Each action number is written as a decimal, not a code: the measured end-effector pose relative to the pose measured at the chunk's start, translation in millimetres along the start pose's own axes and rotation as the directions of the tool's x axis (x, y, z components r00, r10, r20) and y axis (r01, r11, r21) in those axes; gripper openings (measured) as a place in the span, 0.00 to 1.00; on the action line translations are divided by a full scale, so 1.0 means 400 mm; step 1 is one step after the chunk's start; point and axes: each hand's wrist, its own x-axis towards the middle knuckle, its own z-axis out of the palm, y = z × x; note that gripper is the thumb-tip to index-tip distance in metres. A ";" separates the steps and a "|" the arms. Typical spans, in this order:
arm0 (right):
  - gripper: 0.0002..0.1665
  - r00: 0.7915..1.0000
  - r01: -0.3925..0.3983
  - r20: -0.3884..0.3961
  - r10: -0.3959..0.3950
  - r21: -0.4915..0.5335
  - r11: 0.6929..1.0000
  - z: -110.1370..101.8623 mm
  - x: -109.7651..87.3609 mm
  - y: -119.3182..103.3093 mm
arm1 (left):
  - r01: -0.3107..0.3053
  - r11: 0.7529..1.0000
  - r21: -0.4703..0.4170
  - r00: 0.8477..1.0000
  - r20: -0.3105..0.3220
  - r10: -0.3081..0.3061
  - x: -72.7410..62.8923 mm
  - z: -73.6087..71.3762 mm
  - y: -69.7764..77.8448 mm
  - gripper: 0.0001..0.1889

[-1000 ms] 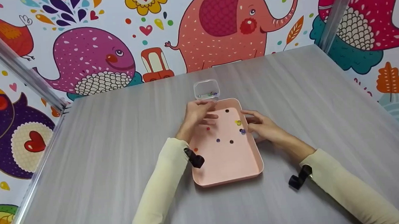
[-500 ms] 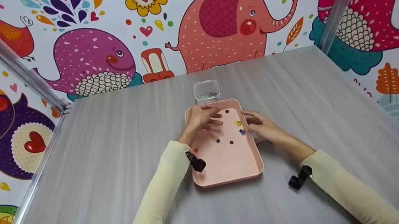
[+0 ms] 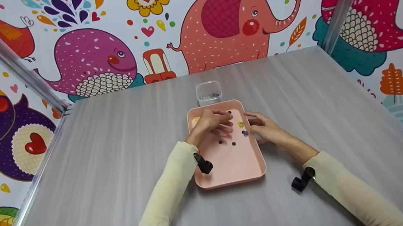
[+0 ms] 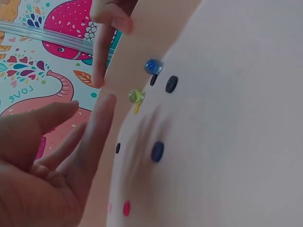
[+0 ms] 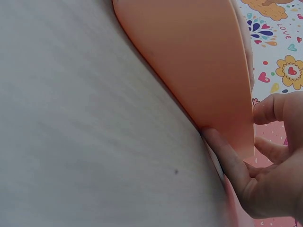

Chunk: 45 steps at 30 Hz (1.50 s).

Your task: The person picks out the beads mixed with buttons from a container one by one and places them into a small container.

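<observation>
My left hand (image 3: 209,121) hovers over the far half of a pink tray (image 3: 232,166), fingers loosely extended with nothing between them. In the left wrist view its fingers (image 4: 97,130) point towards the tray's side wall. Below lie a blue glass marble (image 4: 152,66), a yellow-green marble (image 4: 136,97) and several small flat discs, among them a dark one (image 4: 157,151) and a red one (image 4: 126,208). My right hand (image 3: 269,129) holds the tray's right wall. In the right wrist view one finger (image 5: 229,158) lies low along the outer wall while others touch the rim.
A clear plastic box (image 3: 208,91) with several small coloured pieces in it stands just beyond the tray's far end. Both rest on a grey wood-grain table (image 3: 119,162). Printed panels (image 3: 166,26) rise along the table's back and sides.
My left hand has moved from the tray's far left corner rightward and nearer, across the tray. A yellow piece at the far left now shows; the orange one is covered. My right hand stays put.
</observation>
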 end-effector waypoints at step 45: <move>0.42 1.000 0.003 0.004 -0.003 0.001 1.000 0.000 0.003 0.003 | -0.036 0.982 0.186 0.997 -0.060 0.048 0.042 0.091 -0.014 0.10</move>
